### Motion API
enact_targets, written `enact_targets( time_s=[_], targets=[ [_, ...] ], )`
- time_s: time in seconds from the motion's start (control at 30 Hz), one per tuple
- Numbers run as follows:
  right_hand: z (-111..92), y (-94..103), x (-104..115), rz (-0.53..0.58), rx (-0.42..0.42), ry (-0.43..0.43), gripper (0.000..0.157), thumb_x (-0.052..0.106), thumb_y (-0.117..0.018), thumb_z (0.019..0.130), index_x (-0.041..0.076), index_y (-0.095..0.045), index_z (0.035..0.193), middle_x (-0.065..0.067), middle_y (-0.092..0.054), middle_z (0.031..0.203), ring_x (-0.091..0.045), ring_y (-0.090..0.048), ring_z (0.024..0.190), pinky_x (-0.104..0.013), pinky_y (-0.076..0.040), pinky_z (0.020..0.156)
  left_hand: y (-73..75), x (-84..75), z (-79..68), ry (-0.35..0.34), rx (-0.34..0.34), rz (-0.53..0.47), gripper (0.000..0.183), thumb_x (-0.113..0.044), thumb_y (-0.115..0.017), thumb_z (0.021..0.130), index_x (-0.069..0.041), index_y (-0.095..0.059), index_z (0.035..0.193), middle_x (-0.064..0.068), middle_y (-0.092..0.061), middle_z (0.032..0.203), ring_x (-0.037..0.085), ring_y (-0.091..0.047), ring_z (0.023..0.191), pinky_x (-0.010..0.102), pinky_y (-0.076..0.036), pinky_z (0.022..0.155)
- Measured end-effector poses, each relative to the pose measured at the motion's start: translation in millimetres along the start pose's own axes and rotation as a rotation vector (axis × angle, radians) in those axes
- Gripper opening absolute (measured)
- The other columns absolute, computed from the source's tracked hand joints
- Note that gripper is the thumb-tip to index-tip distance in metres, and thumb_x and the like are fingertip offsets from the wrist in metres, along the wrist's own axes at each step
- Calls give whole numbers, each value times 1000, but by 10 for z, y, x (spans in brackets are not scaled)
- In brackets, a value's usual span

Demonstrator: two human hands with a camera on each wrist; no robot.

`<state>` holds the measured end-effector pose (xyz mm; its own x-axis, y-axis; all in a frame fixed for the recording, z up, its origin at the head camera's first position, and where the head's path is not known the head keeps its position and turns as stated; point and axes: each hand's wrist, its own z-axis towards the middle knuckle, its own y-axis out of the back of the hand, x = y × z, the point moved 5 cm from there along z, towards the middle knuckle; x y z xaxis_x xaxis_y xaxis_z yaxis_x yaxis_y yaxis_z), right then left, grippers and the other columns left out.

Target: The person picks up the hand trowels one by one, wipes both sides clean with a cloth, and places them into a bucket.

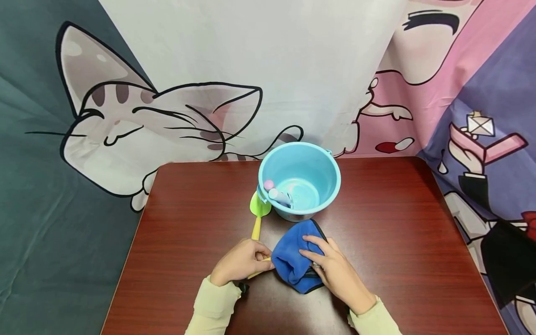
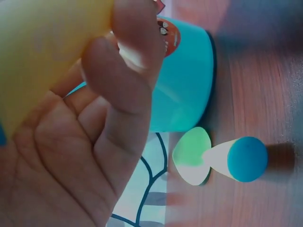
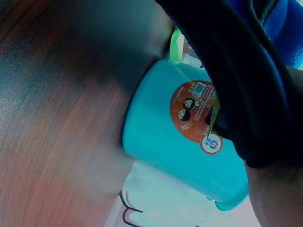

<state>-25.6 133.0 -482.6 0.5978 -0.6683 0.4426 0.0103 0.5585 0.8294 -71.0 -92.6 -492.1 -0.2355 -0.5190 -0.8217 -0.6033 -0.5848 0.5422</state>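
Observation:
My left hand pinches a yellow piece between thumb and fingers, beside the left edge of a blue cloth with black edging. The far part of this piece is hidden by the cloth, so I cannot tell its kind. My right hand grips the cloth from the right, two fingers spread over its top. Close up in the right wrist view, the cloth's dark edging hangs in front of the bucket. A toy shovel with a green blade and yellow handle lies just beyond my left hand.
A light blue bucket stands at the table's back edge, an orange sticker on its side. Inside are a pale tube-like item and a small pink round thing. Behind the wooden table hangs a cartoon-printed curtain.

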Motion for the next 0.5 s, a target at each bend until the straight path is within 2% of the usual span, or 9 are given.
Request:
enact_targets(
  time_s=[0.17, 0.23, 0.5],
  targets=[
    [2, -2, -50, -31, -7, -56, 44, -4, -82, 76, 14, -76, 115, -7, -55, 140, -27, -50, 110, -39, -52, 82, 23, 32, -37, 22, -22, -9, 4, -18, -78, 86, -14, -77, 86, -15, -56, 62, -1, -45, 51, 18, -38, 51],
    [-8, 8, -74, -40, -20, -71, 43, -5, -81, 76, 13, -76, 115, -8, -55, 139, -28, -50, 109, -39, -51, 81, 32, 49, -56, 35, -26, -15, 9, -18, -79, 86, -15, -79, 94, -15, -62, 68, 0, -50, 53, 19, -42, 52],
    [-71, 72, -152, -47, -73, -77, 40, -6, -79, 76, 10, -76, 113, -11, -56, 137, -29, -50, 104, -42, -48, 81, 60, 111, -129, 71, -43, -39, 9, -21, -80, 86, -20, -80, 94, -15, -65, 70, 3, -57, 60, 22, -46, 55]
  ],
)
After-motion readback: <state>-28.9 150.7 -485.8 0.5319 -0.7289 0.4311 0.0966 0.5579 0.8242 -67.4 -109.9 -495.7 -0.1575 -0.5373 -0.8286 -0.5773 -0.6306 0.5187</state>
